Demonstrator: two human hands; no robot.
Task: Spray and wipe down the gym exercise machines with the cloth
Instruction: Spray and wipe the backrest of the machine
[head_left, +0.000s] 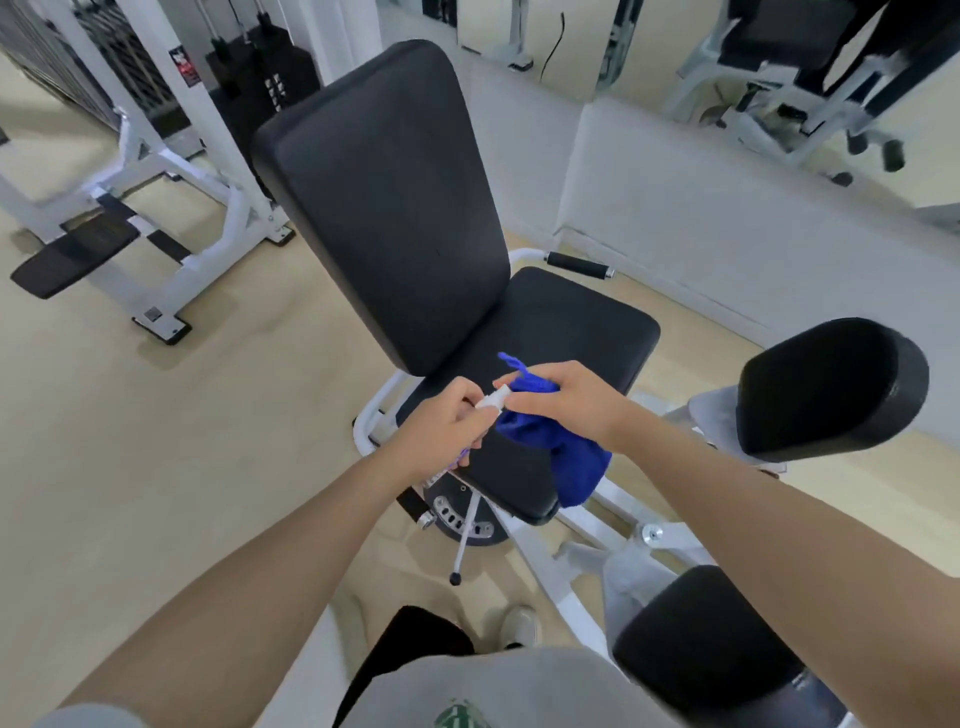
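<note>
Grey shirt fabric with a green print (467, 696) fills the bottom edge, and both bare forearms reach forward from it over a gym machine. At the right forearm's elbow sits a black cylindrical foam roller pad (701, 644), with a second black padded roller (831, 384) further out to the right of the fingers.

Left hand (441, 431) has its fingers curled round a small white spray bottle (491, 401), most of which is hidden in the fist; only its white top pokes out past the fingertips, and a bit of purple label shows below the palm. Right hand (561, 400) grips a bunched blue cloth (561, 457), fingers curled over it, the thumb and forefinger touching the bottle's white top. Most of the cloth hangs down below the right palm, and a small corner sticks up beyond the fingers.

Both hands meet above the black padded seat cushion (571, 322) of the white-framed machine. Beyond the fingertips rises its tall black padded backrest (384, 197), tilted. A black-gripped handle (579, 265) juts out past the seat's far side. Far left of the fingers stands another white steel machine frame (156, 171) on the beige floor (182, 441).
</note>
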